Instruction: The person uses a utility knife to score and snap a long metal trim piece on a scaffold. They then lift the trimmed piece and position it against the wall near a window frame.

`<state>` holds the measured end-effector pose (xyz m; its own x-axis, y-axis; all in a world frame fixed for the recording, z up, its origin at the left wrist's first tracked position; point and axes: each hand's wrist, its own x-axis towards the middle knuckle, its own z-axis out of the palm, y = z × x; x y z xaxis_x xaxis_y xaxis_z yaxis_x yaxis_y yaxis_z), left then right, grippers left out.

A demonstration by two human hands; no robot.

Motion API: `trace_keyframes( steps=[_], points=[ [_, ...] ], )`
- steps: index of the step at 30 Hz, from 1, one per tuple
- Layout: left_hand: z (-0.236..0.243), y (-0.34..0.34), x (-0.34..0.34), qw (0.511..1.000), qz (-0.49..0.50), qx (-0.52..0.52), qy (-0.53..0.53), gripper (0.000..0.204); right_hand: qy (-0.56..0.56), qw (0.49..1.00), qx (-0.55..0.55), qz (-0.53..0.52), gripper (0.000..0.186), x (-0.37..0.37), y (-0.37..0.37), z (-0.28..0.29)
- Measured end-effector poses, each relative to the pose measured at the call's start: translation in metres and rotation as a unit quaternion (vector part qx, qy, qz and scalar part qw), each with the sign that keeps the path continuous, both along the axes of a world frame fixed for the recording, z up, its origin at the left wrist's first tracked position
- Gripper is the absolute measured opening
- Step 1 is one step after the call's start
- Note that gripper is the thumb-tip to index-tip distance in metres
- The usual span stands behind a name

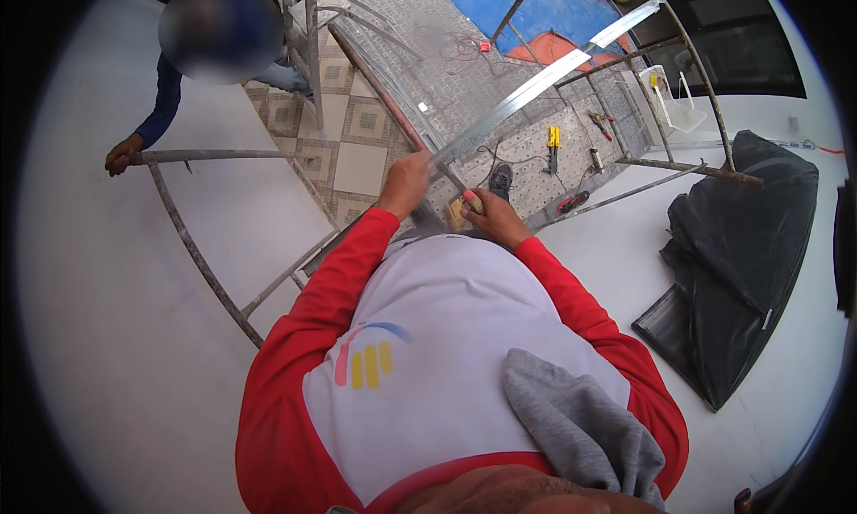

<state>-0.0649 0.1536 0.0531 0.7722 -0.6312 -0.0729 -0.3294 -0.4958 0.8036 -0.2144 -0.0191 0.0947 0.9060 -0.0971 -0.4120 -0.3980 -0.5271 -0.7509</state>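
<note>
My left hand (pixel 406 185) is closed on the near end of a long, silvery metal profile (pixel 536 85). The profile slants away to the far right, and its far part lies across the scaffold frame. In my right hand (pixel 496 217) is a hand tool (pixel 457 176) with a narrow grey metal shaft and a pale handle. Its shaft reaches up to the profile's near end, beside my left fingers. The tool's tip is hard to make out, so its exact kind cannot be told.
Rusty scaffold frames (pixel 705 67) stand at right and left. A co-worker in a blue sleeve (pixel 165 99) grips the left frame (pixel 201 255). Yellow-handled snips (pixel 553 148) and a red-and-black tool (pixel 573 201) lie on a perforated platform. Black sheeting (pixel 736 255) hangs at right.
</note>
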Motion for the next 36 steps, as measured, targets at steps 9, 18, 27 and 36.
trace_keyframes(
  steps=[9,18,27,36],
  points=[
    [-0.005,-0.004,-0.003,0.998,0.002,0.005,-0.056,0.009,0.019,0.996,0.055,-0.069,0.046,0.008,0.015,0.028],
    [-0.005,-0.006,-0.003,0.999,0.008,0.009,-0.044,0.013,0.01,0.961,0.227,-0.159,0.051,0.003,0.014,0.004],
    [-0.001,-0.005,0.0,0.997,0.03,-0.063,-0.015,0.013,0.043,0.985,0.117,-0.121,0.062,0.001,0.017,0.005],
    [-0.008,-0.004,0.008,0.996,0.042,-0.043,0.072,0.017,0.017,0.996,-0.08,-0.041,0.033,0.01,0.019,0.033]
  ],
)
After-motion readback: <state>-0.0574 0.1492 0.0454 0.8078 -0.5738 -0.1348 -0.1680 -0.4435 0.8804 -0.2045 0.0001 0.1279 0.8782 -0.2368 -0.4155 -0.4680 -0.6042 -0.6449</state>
